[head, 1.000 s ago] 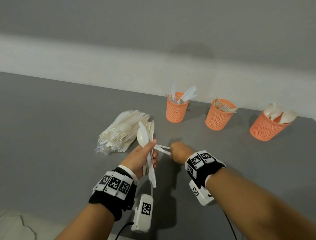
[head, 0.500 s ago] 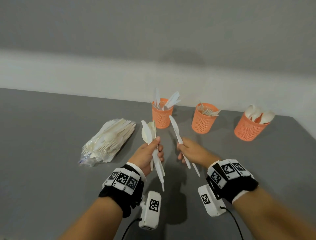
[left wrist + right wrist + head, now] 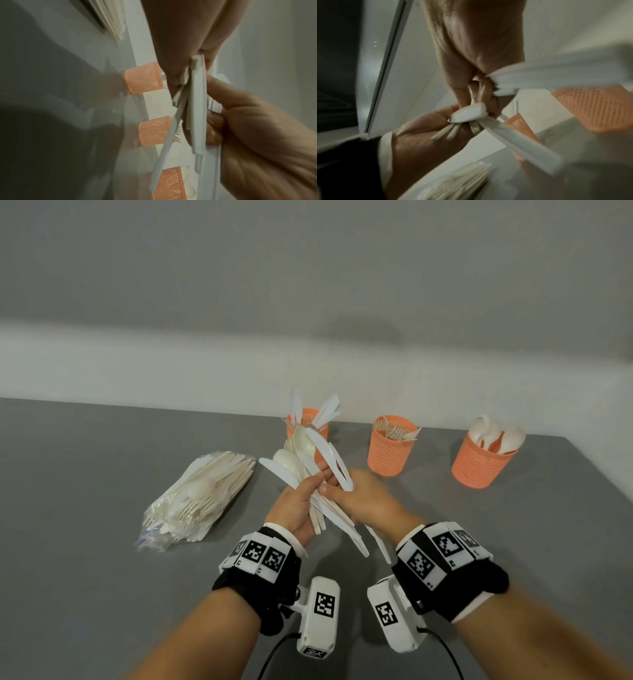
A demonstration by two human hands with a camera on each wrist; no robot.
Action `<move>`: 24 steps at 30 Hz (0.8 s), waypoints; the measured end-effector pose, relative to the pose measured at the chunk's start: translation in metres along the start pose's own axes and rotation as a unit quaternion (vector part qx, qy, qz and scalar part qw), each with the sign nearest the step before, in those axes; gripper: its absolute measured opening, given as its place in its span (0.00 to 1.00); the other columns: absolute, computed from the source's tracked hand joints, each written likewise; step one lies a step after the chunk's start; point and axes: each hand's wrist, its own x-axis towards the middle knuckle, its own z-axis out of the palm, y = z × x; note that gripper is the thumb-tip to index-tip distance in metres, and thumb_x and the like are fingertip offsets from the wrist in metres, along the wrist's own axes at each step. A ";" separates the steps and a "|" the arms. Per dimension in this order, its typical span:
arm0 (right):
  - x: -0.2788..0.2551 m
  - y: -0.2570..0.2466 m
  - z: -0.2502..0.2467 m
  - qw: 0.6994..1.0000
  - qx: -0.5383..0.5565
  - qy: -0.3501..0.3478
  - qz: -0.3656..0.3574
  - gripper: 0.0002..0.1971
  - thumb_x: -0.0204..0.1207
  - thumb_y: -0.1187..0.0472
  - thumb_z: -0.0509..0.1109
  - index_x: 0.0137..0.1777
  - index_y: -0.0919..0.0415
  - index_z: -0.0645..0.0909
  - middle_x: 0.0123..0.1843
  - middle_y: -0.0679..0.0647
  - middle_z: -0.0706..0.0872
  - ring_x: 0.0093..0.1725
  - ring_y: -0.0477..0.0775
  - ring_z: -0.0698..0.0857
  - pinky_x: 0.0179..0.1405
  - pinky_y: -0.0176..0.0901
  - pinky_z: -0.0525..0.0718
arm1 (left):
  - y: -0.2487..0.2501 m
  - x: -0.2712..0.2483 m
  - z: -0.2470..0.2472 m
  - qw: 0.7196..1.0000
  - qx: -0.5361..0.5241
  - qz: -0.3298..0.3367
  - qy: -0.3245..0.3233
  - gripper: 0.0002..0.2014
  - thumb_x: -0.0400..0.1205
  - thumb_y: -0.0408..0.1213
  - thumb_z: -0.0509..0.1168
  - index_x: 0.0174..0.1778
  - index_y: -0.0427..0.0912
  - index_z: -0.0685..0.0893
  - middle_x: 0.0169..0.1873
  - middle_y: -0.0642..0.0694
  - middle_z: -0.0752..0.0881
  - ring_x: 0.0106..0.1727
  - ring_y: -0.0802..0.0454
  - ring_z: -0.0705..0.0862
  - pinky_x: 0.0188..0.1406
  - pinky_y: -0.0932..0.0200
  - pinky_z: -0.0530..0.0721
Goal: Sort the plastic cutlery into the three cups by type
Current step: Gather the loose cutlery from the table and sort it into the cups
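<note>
My left hand [image 3: 303, 501] grips a fanned bunch of white plastic spoons and knives [image 3: 301, 453], held above the grey table [image 3: 85, 542]. My right hand [image 3: 366, 501] presses against it from the right and grips white knives [image 3: 334, 460] by their handles, crossing the bunch. In the right wrist view a knife handle [image 3: 522, 143] sticks out below both hands. Three orange mesh cups stand at the back: the knife cup [image 3: 313, 419] partly hidden behind the bunch, the fork cup [image 3: 390, 450], the spoon cup [image 3: 483, 463].
A clear plastic bag of mixed white cutlery [image 3: 198, 498] lies on the table left of my hands. A pale wall [image 3: 308, 302] runs right behind the cups. The table's right edge [image 3: 609, 474] slants past the spoon cup.
My right hand, holding a knife apart from the bunch half a second ago, has moved left against my left hand. The cutlery now fans out between both hands.
</note>
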 end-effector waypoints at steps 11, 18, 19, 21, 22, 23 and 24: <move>0.003 -0.003 -0.013 0.999 -0.025 -0.011 0.023 0.12 0.86 0.57 0.53 0.53 0.57 0.78 0.36 0.50 0.82 0.34 0.44 0.81 0.29 0.22 0.77 | 0.004 0.002 -0.003 1.000 -0.004 -0.031 -0.003 0.14 0.84 0.35 0.57 0.63 0.35 0.79 0.50 0.36 0.86 0.43 0.45 0.88 0.48 0.49 0.88; 0.011 0.000 -0.010 0.998 -0.064 0.025 -0.012 0.14 0.86 0.58 0.54 0.60 0.61 0.79 0.32 0.46 0.79 0.32 0.43 0.79 0.29 0.29 0.74 | 0.000 0.007 -0.003 1.000 -0.014 -0.005 0.015 0.19 0.85 0.38 0.57 0.71 0.36 0.75 0.53 0.36 0.86 0.46 0.46 0.89 0.39 0.52 0.90; 0.010 0.001 -0.008 0.997 -0.063 0.031 -0.024 0.12 0.86 0.58 0.54 0.57 0.59 0.79 0.32 0.44 0.78 0.31 0.41 0.78 0.27 0.25 0.74 | 0.000 0.007 -0.003 1.000 -0.007 -0.001 0.012 0.20 0.85 0.39 0.57 0.71 0.35 0.74 0.50 0.37 0.86 0.42 0.47 0.89 0.38 0.53 0.90; 0.009 0.000 -0.006 0.997 -0.058 0.038 -0.034 0.10 0.85 0.59 0.55 0.55 0.57 0.78 0.32 0.43 0.78 0.30 0.40 0.78 0.25 0.19 0.74 | -0.001 0.007 -0.003 1.000 -0.007 0.004 0.012 0.20 0.84 0.37 0.58 0.71 0.34 0.74 0.47 0.37 0.86 0.38 0.47 0.90 0.36 0.53 0.89; 0.009 -0.001 -0.006 0.997 -0.060 0.043 -0.037 0.11 0.85 0.59 0.56 0.56 0.59 0.79 0.33 0.44 0.80 0.31 0.41 0.79 0.26 0.20 0.75 | -0.001 0.008 -0.003 1.000 -0.011 0.007 0.014 0.19 0.84 0.35 0.58 0.71 0.33 0.74 0.46 0.37 0.85 0.37 0.46 0.89 0.36 0.53 0.89; 0.010 -0.001 -0.005 0.996 -0.067 0.051 -0.038 0.12 0.85 0.58 0.56 0.58 0.61 0.80 0.36 0.47 0.82 0.32 0.43 0.80 0.30 0.25 0.78 | -0.002 0.009 -0.004 1.000 -0.015 0.010 0.016 0.19 0.84 0.34 0.59 0.70 0.33 0.74 0.47 0.36 0.85 0.37 0.46 0.90 0.36 0.53 0.89; 0.011 -0.001 -0.004 0.994 -0.080 0.060 -0.038 0.13 0.85 0.58 0.56 0.59 0.63 0.80 0.40 0.51 0.84 0.34 0.47 0.82 0.35 0.32 0.79 | -0.002 0.010 -0.004 1.000 -0.016 0.012 0.019 0.18 0.84 0.33 0.58 0.69 0.32 0.74 0.46 0.36 0.85 0.37 0.46 0.90 0.35 0.53 0.89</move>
